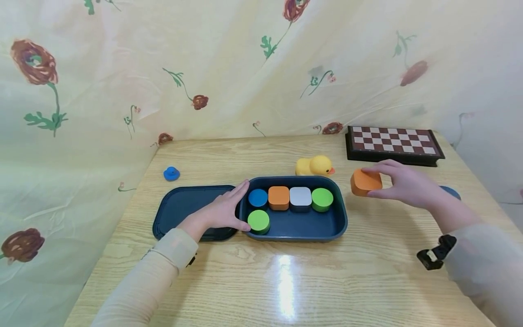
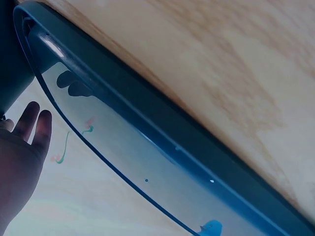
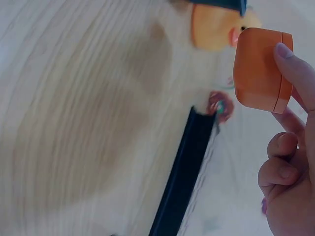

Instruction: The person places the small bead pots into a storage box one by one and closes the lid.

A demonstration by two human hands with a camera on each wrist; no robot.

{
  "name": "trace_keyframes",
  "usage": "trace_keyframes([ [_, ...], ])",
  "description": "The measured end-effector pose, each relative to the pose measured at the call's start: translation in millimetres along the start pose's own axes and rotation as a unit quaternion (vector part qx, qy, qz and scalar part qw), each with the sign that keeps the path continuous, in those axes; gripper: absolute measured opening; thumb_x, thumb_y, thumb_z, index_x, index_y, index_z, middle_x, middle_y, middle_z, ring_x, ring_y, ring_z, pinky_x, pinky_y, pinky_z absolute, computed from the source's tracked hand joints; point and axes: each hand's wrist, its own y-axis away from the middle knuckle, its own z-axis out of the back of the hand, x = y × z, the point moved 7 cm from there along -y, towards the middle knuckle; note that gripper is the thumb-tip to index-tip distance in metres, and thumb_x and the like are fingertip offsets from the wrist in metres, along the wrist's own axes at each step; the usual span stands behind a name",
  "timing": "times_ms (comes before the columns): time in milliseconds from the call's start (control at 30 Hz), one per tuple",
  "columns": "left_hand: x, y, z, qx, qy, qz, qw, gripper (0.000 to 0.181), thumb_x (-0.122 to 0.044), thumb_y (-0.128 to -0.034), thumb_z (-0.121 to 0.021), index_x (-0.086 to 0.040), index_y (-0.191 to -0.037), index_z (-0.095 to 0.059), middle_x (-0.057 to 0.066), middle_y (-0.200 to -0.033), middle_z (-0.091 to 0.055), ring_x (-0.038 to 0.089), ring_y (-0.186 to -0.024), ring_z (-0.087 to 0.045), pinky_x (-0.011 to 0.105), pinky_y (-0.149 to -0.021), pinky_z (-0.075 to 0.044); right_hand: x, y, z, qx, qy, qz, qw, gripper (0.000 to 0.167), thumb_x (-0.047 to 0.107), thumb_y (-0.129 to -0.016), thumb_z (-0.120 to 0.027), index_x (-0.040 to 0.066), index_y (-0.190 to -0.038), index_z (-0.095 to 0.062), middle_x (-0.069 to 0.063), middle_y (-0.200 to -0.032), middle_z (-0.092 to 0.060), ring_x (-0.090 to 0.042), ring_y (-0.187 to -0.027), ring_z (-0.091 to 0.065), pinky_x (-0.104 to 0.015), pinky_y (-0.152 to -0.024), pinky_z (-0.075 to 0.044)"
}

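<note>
My right hand (image 1: 412, 184) pinches an orange block (image 1: 366, 182) above the table, right of the dark blue tray (image 1: 302, 238); the right wrist view shows the block (image 3: 261, 69) between thumb and fingers. My left hand (image 1: 222, 210) rests with spread fingers against the tray's left end. Inside, a blue round piece (image 1: 258, 198), an orange square one (image 1: 278, 198), a white square one (image 1: 300, 198) and a green round one (image 1: 322, 199) form the back row. Another green round piece (image 1: 259, 221) sits at front left, by my left thumb.
Left of the tray lies a dark lid (image 1: 184, 204), partly behind my left hand. A small blue duck (image 1: 171, 173) is behind the lid, a yellow duck (image 1: 312, 166) behind the tray. A checkered board box (image 1: 394, 145) stands at back right. Something blue (image 1: 451, 191) shows beyond my right wrist.
</note>
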Motion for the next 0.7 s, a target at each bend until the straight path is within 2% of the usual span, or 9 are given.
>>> trace_keyframes([
  [333, -1.9, 2.5, 2.4, 0.0, 0.001, 0.003, 1.0, 0.117, -0.058, -0.0728, -0.072, -0.026, -0.15, 0.011, -0.011, -0.155, 0.013, 0.036, -0.14, -0.006, 0.059, -0.108, -0.009, 54, -12.1, -8, 0.02, -0.014, 0.074, 0.997, 0.064, 0.052, -0.079, -0.069, 0.012, -0.129, -0.058, -0.013, -0.127, -0.049, -0.028, -0.1, -0.05, -0.043, -0.075, -0.046],
  [433, -1.6, 3.1, 1.4, 0.001, 0.001, 0.008, 1.0, 0.117, -0.058, -0.0727, -0.072, -0.027, -0.15, 0.011, -0.011, -0.155, 0.014, 0.037, -0.14, -0.006, 0.058, -0.108, -0.009, 66, -16.8, -16, 0.023, -0.021, 0.095, 0.995, 0.062, 0.05, -0.079, -0.07, 0.014, -0.128, -0.059, -0.009, -0.125, -0.051, -0.023, -0.089, -0.051, -0.035, -0.068, -0.045],
  [567, -1.4, 2.5, 0.1, 0.005, 0.001, 0.009, 0.9999, 0.117, -0.059, -0.0725, -0.071, -0.027, -0.15, 0.011, -0.012, -0.155, 0.014, 0.037, -0.14, -0.006, 0.058, -0.108, -0.01, 75, -22.1, -28, 0.033, -0.036, 0.105, 0.9933, 0.061, 0.048, -0.077, -0.073, 0.015, -0.127, -0.06, -0.006, -0.123, -0.051, -0.016, -0.072, -0.048, -0.028, -0.057, -0.041],
  [700, -2.1, 0.6, 1.3, 0.005, -0.002, 0.002, 1.0, 0.117, -0.059, -0.0728, -0.071, -0.026, -0.15, 0.01, -0.01, -0.155, 0.013, 0.038, -0.14, -0.007, 0.059, -0.107, -0.01, 83, -26.0, -38, 0.04, -0.049, 0.108, 0.9921, 0.061, 0.047, -0.076, -0.074, 0.015, -0.127, -0.06, -0.009, -0.126, -0.049, -0.015, -0.074, -0.049, -0.028, -0.061, -0.043],
])
